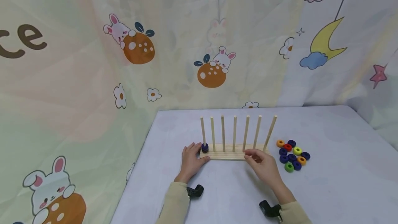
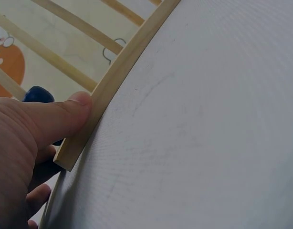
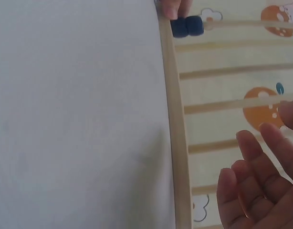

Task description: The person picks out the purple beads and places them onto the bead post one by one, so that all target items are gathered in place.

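A wooden peg board [image 1: 228, 156] with several upright pegs stands on the table. Two dark blue beads [image 3: 187, 26] are stacked at the foot of its leftmost peg. My left hand [image 1: 190, 163] grips the board's left end, its thumb [image 2: 60, 117] lying over the front edge in the left wrist view and the fingers partly hidden behind. Over the right part of the board is my right hand [image 1: 264, 168]. In the right wrist view its fingers [image 3: 254, 150] are loosely bent, spread from the thumb, with nothing between them.
Right of the board lies a loose group of ring beads: several dark blue ones [image 1: 284, 159], two orange, one red [image 1: 287, 147], one yellow [image 1: 297, 151] and one green [image 1: 289, 169]. A white cloth [image 1: 224, 196] covers the table. Behind it hangs a printed curtain [image 1: 177, 44].
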The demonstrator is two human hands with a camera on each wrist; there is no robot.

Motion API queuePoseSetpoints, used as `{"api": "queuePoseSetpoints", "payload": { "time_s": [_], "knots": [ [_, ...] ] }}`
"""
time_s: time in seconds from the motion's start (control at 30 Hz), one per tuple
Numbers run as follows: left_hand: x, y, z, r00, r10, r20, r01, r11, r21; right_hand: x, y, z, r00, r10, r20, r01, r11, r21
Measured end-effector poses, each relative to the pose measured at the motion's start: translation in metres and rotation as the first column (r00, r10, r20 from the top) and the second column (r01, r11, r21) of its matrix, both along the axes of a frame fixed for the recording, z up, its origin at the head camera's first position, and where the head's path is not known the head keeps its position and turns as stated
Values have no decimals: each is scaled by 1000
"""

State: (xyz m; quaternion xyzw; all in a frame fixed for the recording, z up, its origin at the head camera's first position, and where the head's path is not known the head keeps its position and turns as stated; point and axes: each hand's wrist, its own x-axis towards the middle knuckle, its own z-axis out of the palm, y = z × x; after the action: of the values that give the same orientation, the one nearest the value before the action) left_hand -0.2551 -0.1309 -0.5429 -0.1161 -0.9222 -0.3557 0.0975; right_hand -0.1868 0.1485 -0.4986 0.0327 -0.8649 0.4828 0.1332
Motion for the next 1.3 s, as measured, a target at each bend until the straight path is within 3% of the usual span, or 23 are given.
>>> {"api": "queuePoseSetpoints", "payload": {
  "time_s": [0.4, 0.67, 0.9, 1.07, 1.3],
  "knots": [
    [2, 2, 2, 1000, 1, 1, -1, 1000, 4, -2, 22, -7, 992, -120, -34, 123, 988, 94],
    [0, 2, 1, 1000, 1, -3, -1, 1000, -2, 0, 29, -2, 989, -148, -13, 148, 981, 123],
    [0, 2, 1, 1000, 7, 3, -7, 1000, -3, -1, 42, 2, 978, -203, -45, 207, 968, 144],
    [1, 1, 1, 1000, 4, -1, -4, 1000, 10, 0, 56, 3, 960, -261, -104, 273, 954, 125],
    [0, 2, 1, 1000, -2, -4, 2, 1000, 4, -2, 69, 1, 916, -353, -191, 372, 925, 74]
  ]
}}
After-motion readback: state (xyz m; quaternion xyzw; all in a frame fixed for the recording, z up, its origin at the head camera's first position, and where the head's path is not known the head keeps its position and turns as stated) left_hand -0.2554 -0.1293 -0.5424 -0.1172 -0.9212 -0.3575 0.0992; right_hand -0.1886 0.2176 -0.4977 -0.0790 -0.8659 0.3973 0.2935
